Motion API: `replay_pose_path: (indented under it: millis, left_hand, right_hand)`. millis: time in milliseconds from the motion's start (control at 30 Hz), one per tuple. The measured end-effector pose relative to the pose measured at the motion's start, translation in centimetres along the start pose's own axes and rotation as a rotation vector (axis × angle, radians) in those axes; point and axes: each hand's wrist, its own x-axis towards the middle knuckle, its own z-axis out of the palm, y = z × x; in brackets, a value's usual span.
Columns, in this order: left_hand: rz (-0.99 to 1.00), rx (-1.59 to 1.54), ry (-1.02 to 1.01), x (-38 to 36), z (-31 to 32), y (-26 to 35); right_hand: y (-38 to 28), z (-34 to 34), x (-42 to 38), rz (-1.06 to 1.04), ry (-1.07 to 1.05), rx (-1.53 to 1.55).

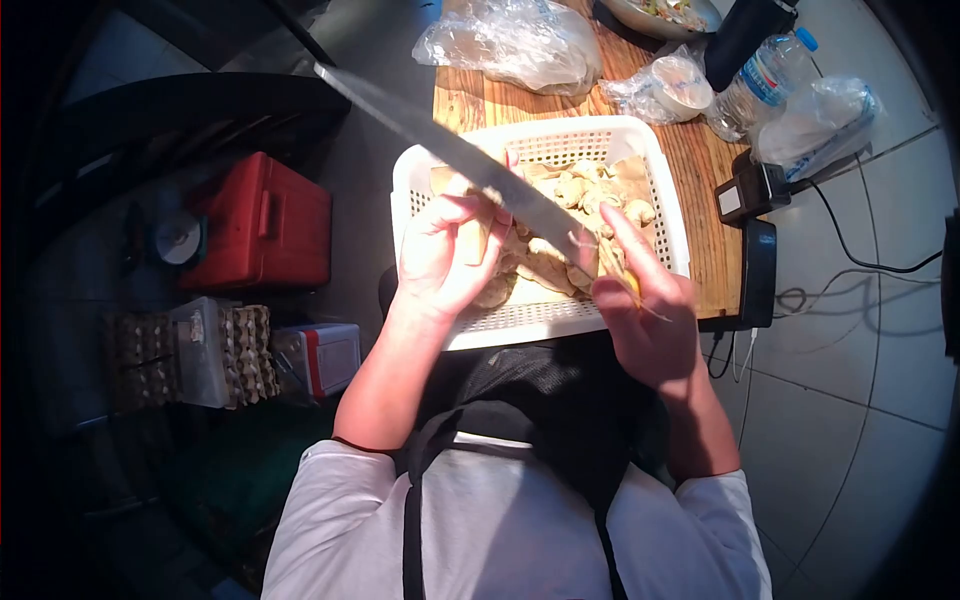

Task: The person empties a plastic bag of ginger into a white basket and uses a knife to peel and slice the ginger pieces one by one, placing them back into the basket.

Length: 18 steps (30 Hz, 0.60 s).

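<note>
A long metal blade point(430, 135) slants over a white plastic basket point(665, 200). Its lower right end lies at my right hand point(645, 300), whose fingers are closed around a partly hidden yellowish handle, the index finger stretched along it. My left hand point(450, 245) is closed on a pale, light-brown piece point(473, 238) beneath the blade, over the basket's left part. Pale, lumpy, root-like pieces point(580, 190) fill the basket, some on brown paper. The blade crosses in front of the left fingertips; whether it touches the held piece cannot be told.
The basket sits on a wooden table point(690, 160). Behind it are plastic bags point(510, 45), a bowl point(682, 85), a water bottle point(765, 85) and a pan point(665, 15). A black device point(752, 190) with cables stands right; a red cooler point(260, 225) and egg trays point(248, 350) are left.
</note>
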Motion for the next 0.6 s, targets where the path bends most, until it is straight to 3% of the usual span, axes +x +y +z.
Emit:
replay_pose_path:
  millis: [100,200,233,333,367,600]
  left_hand:
    - [0.01,-0.133,0.195,0.4,0.5,-0.2]
    - [-0.123,-0.291,0.413,0.4,1.9,0.3]
    - [-0.196,-0.325,0.224,1.0,-0.3,0.8]
    - [-0.252,-0.162,0.182,1.2,0.2,0.9]
    - [-0.109,0.022,0.38,1.5,1.5,0.4]
    - [0.052,0.172,0.402,1.6,0.9,-0.2]
  right_hand:
    - [0.9,0.6,-0.2,-0.091,0.012,-0.138]
    - [-0.2,1.1,-0.6,-0.023,-0.072,-0.271]
    - [-0.6,1.2,-0.8,0.018,-0.105,-0.281]
    - [0.2,1.8,-1.2,-0.059,-0.107,-0.34]
    - [0.1,1.9,-1.2,-0.051,-0.107,-0.351]
    - [0.2,1.6,-1.4,0.08,-0.162,-0.425]
